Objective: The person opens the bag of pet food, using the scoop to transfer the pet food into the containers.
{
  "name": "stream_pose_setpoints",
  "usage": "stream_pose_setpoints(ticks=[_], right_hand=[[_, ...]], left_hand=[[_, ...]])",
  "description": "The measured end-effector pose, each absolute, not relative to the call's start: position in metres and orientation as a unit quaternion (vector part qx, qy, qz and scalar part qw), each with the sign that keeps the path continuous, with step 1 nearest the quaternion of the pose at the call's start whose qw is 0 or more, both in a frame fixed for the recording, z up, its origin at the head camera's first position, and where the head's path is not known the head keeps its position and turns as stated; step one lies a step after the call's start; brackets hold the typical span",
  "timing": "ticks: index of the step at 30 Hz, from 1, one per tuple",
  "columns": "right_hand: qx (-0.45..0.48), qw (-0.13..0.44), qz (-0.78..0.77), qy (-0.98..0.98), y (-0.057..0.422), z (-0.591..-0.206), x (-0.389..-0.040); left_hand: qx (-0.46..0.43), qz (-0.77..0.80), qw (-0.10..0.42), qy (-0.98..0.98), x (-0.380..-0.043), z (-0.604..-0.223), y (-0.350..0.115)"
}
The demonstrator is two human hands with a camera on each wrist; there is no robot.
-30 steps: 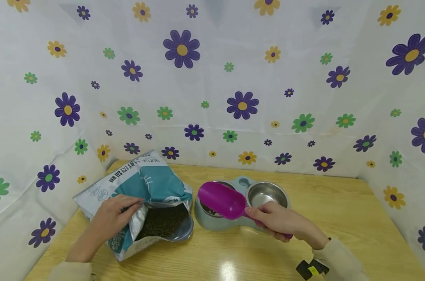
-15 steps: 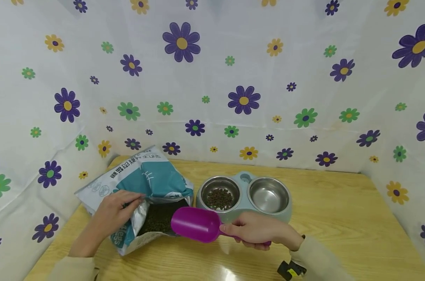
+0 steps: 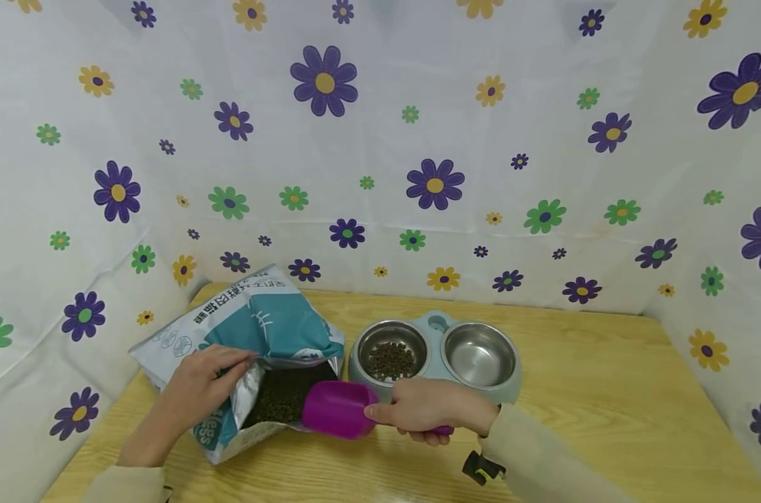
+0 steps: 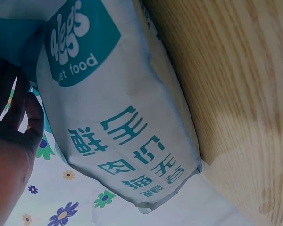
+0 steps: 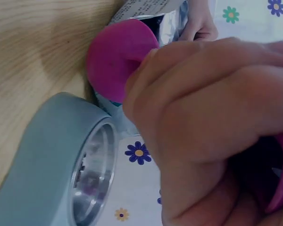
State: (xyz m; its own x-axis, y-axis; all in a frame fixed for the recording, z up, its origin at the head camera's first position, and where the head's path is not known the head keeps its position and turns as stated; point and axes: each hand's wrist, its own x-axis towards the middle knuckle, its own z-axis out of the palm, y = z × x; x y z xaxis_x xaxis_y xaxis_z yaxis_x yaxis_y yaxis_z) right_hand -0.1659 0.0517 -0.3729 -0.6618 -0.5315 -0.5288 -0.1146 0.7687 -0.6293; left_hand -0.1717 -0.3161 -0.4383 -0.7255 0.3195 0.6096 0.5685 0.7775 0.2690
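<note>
A teal and white pet food bag [image 3: 292, 318] lies on its side at the left, its mouth toward me and dark kibble [image 3: 283, 398] inside. My left hand [image 3: 201, 384] pinches the upper edge of that mouth between thumb and fingers. In my right hand [image 3: 427, 409] I grip the handle of a magenta scoop [image 3: 339, 411]. The scoop's front end overlaps the bag's opening in the head view. Behind my right hand stands a pale blue double feeder [image 3: 437, 323]. Its left steel bowl [image 3: 363, 349] has some brown kibble on the bottom; the right steel bowl [image 3: 481, 356] holds nothing.
Everything stands on a light wooden table [image 3: 594, 391]. A white curtain [image 3: 380, 140] printed with flowers encloses the back and both sides. A black strap piece [image 3: 481, 467] with a yellow patch hangs below my right sleeve.
My right hand has carried the scoop from over the left bowl leftward and down to the bag's mouth, uncovering the kibble in that bowl. The left hand keeps its hold on the bag.
</note>
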Motion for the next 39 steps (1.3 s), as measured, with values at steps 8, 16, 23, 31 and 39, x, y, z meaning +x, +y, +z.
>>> stream_pose_setpoints(ticks=[8, 16, 23, 31, 39], right_hand=[[-0.176, 0.397, -0.256, 0.864, 0.023, -0.366, -0.173], [-0.162, 0.415, -0.326, 0.834, 0.014, -0.382, -0.173], [-0.164, 0.392, -0.368, 0.827, 0.024, -0.402, -0.169], [-0.181, 0.364, -0.416, 0.813, 0.045, -0.424, -0.158], [-0.195, 0.341, -0.464, 0.794, 0.058, -0.44, -0.152]], left_hand=[[-0.245, -0.224, 0.277, -0.902, -0.17, -0.439, -0.315], [-0.244, -0.228, 0.277, -0.901, -0.169, -0.441, -0.314], [-0.245, -0.232, 0.281, -0.899, -0.169, -0.444, -0.314], [-0.248, -0.233, 0.28, -0.898, -0.172, -0.444, -0.314], [-0.243, -0.228, 0.283, -0.899, -0.175, -0.445, -0.314]])
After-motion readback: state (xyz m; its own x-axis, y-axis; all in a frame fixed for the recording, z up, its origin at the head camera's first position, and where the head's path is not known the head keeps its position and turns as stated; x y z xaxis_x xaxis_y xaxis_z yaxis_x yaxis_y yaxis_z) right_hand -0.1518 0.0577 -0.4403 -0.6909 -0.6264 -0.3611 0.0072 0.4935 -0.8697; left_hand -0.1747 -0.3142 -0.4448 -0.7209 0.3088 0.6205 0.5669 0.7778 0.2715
